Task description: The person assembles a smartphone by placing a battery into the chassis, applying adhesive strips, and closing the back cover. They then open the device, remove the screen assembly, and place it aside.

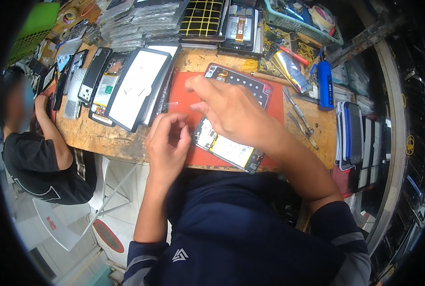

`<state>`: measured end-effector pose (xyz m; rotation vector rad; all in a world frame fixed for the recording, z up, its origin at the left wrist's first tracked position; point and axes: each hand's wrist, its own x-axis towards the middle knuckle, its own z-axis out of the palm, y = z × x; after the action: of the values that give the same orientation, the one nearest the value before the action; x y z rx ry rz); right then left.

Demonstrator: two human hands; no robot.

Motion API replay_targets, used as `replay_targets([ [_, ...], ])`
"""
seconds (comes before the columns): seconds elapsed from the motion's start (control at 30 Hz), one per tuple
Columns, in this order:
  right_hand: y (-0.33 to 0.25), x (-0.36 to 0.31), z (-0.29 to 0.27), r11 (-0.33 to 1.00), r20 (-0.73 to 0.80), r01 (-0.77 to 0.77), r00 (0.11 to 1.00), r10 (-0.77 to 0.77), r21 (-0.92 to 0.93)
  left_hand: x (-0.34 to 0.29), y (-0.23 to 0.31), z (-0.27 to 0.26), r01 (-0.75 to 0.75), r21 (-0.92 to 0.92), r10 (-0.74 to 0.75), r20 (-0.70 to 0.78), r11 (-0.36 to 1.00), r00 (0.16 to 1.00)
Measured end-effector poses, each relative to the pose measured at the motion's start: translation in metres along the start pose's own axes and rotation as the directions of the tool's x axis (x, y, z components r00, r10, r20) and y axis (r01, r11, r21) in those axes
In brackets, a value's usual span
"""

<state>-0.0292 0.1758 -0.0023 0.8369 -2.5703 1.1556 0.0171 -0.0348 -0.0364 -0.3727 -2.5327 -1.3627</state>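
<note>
An opened phone (231, 151) lies on a red mat (205, 161) in front of me, its white battery and circuit board showing. Behind it rests a dark phone panel (245, 85) with a red edge and rows of pale dots. My right hand (234, 112) hovers over both, fingers bent and closed; whatever is in them is hidden. To its left, my left hand (167, 145) is raised beside the phone's board end, fingers curled toward the thumb. A small clear strip (172, 104) shows just above the left fingertips; I cannot tell whether they grip it.
Stacked tablet-like panels (138, 88) and opened devices stand left of the mat. Right of it are tweezers (299, 119), a blue cylinder (325, 86) and upright phone parts (350, 136). A teal basket (298, 24) sits behind. Another person (45, 152) works at left.
</note>
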Motion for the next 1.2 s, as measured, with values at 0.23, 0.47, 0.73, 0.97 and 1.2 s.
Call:
replay_targets([
  [0.23,0.002,-0.003,0.005,0.969,-0.129,0.094,0.989,-0.065,0.229,0.003,0.003,0.005,0.047,-0.058,-0.042,0.075,0.997,0.996],
  [0.47,-0.003,-0.004,0.011,0.925,-0.073,0.091,0.995,-0.068,0.37,0.001,-0.005,0.009,-0.028,-0.086,0.029,0.008,0.996,1.0],
  [0.73,-0.01,-0.003,0.01,0.941,-0.113,0.191,0.98,-0.165,0.278,-0.005,-0.006,0.008,0.047,-0.199,-0.05,-0.012,0.979,0.999],
  [0.97,-0.01,-0.004,0.01,0.904,-0.148,0.245,0.967,-0.205,0.349,-0.01,-0.001,0.002,0.135,-0.412,-0.137,0.025,0.901,0.99],
  [1.2,-0.013,0.0,0.016,0.881,-0.253,0.276,0.949,-0.187,0.385,-0.009,-0.001,-0.002,0.11,-0.445,-0.105,0.035,0.889,0.994],
])
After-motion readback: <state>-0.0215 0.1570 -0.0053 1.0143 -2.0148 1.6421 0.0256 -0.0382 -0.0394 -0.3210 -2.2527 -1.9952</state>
